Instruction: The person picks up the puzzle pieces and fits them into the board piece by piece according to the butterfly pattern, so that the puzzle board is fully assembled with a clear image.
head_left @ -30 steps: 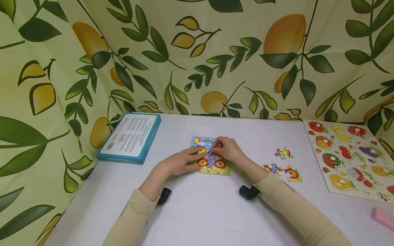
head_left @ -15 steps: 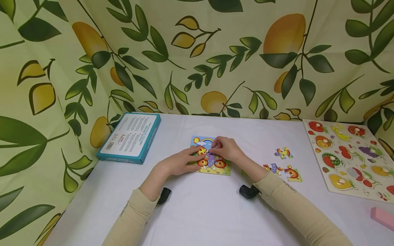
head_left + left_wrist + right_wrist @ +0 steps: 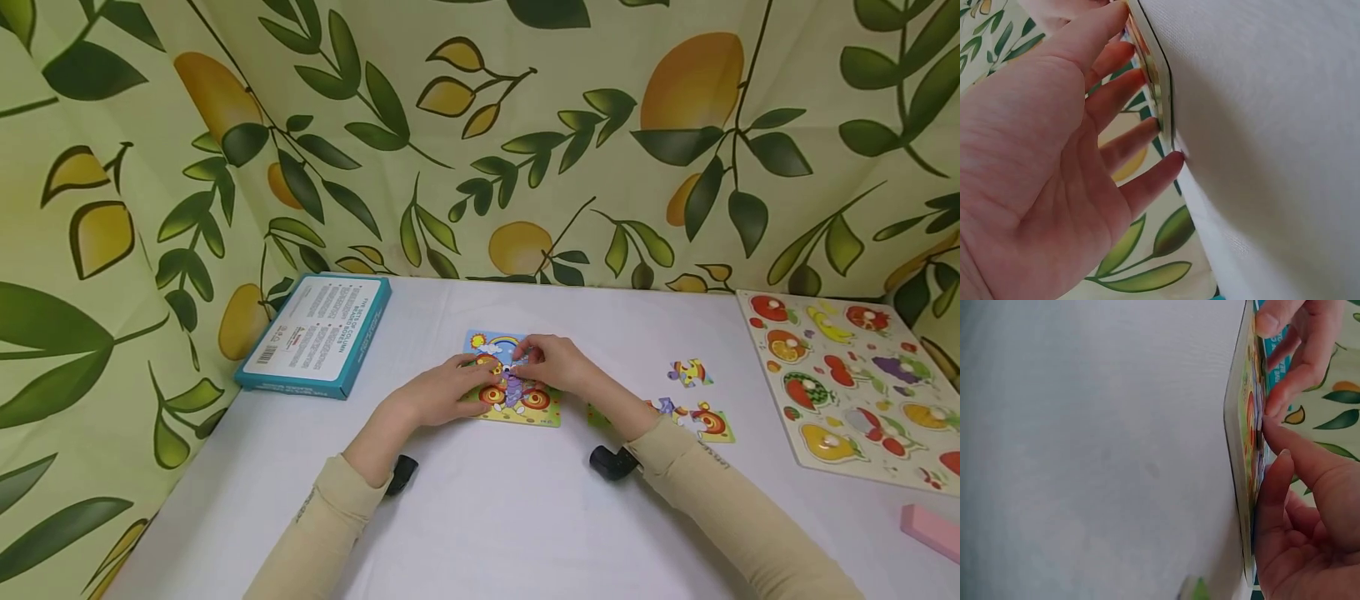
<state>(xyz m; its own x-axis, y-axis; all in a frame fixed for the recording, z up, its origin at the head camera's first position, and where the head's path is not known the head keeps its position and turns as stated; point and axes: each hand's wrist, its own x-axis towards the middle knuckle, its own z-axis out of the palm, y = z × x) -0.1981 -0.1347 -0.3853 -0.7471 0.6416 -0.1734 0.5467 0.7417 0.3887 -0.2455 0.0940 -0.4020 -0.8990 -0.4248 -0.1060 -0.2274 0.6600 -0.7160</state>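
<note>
I see the puzzle (image 3: 517, 402) on the desk (image 3: 480, 517), the left hand (image 3: 442, 394) on it, fingers spread. The right hand (image 3: 558, 365) touches it too; whether it grips anything I cannot tell.

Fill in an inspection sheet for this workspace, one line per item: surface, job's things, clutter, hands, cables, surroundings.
Surface: table covered in white cloth.
Job's things: butterfly puzzle board under both hands; loose piece to its right, with a piece cluster nearer the person, partly hidden by the right forearm.
Clutter: teal box at left; fruit-picture board and pink block at right, the block cut off by the frame.
Hands: left hand, fingers spread, touches the board's left side; right hand has fingertips on its picture, but whether they pinch a piece cannot be told.
Cables: nothing seen.
Surroundings: fruit-and-leaf patterned curtain behind and at left.
</note>
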